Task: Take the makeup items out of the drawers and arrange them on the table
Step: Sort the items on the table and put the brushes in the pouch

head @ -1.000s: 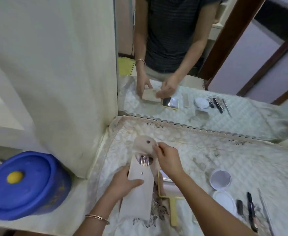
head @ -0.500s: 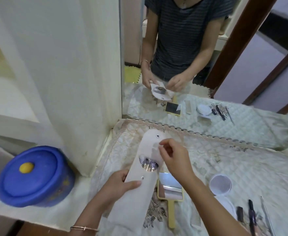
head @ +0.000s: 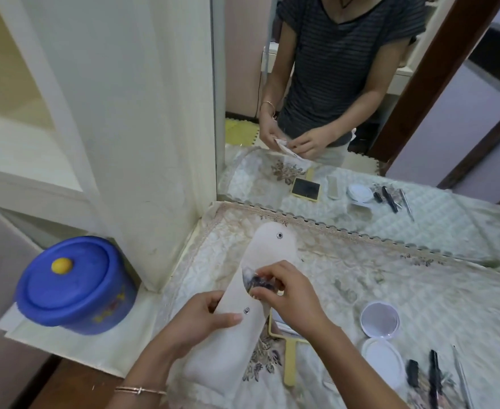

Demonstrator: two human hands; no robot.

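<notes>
Pouch (head: 237, 329), pale, long, flap open and pointing away, snap stud on flap and body, held up over the front left part of the table (head: 390, 276). Left hand (head: 195, 323) grips the pouch round its middle, fingers curled behind, thumb flat on the front just beside the lower snap. Right hand (head: 293, 296) is at the pouch mouth, fingers curled, thumb and fingertips pinching the contents (head: 257, 283) sticking out there; dark and shiny, too blurred to tell what they are. Bracelet (head: 139, 389) on left wrist. Yellow hand mirror (head: 290, 364) lies on the cloth under the pouch and right wrist, handle toward the person. Right of it, an open round compact (head: 380, 318) with its white lid (head: 383, 360) just beside. Further right, side by side: short black tube (head: 412, 376), black pen-like stick (head: 434, 376), tweezers (head: 461, 376). Wall mirror (head: 361, 113) stands at the table's back edge. Blue tub (head: 74, 284) with yellow knob sits off the table, left.
</notes>
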